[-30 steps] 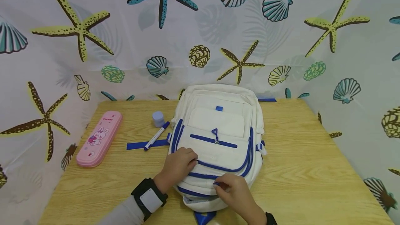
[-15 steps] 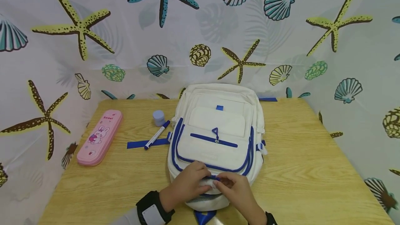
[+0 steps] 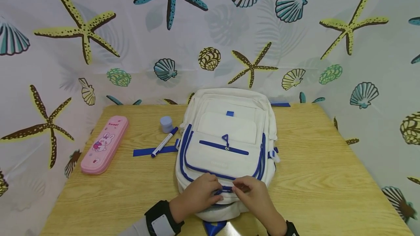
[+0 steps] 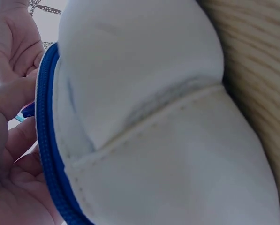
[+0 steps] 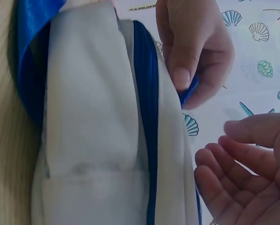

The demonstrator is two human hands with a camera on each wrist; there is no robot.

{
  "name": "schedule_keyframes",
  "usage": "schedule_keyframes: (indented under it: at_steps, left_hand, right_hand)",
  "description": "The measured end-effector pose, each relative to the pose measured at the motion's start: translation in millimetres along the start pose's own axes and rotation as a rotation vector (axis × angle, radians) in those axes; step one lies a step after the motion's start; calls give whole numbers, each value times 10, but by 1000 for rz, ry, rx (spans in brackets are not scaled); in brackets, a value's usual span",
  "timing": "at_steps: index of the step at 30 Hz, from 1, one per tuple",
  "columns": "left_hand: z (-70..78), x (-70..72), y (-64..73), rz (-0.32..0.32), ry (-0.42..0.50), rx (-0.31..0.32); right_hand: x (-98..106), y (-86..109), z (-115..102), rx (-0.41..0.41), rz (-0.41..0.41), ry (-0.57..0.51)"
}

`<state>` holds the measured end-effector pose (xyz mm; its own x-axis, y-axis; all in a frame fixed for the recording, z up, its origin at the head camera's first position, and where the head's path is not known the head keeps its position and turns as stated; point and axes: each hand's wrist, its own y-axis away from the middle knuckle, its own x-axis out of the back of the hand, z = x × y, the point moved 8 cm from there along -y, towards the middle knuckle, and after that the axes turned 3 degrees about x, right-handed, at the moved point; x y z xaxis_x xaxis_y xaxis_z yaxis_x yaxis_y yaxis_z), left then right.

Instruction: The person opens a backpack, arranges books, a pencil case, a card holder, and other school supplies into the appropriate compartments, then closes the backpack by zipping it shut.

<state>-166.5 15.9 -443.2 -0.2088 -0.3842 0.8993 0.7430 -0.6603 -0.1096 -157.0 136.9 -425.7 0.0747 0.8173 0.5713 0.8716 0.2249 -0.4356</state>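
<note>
A white backpack with blue zippers lies front side up on the wooden table. At its lower end, my left hand pinches a small blue zipper pull between thumb and finger. My right hand is just right of it, beside the blue zipper. In the right wrist view the right hand has loosely bent fingers, thumb apart from them, with nothing between. The left wrist view shows the blue zipper track running along the white side panel.
To the left lie a pink pencil case with a rabbit print and a white marker with blue ends. A small lavender round container stands behind the marker. A blue strap extends left from the backpack. A patterned cloth hangs behind.
My left hand has moved right and down along the backpack to the zipper pull and now pinches it. The right hand, which pinched the pull earlier, has let go and shifted slightly right.
</note>
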Motion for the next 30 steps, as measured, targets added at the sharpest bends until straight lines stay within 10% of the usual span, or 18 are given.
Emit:
schedule_keyframes:
  at_steps: [11, 30]
  left_hand:
    - [-15, -59, -13, -35, -29, 8]
    - [-41, 73, 83, 97, -26, -43]
  right_hand:
    - [-5, -14, -15, 147, -47, 152]
    - [-95, -22, -19, 209, -121, 271]
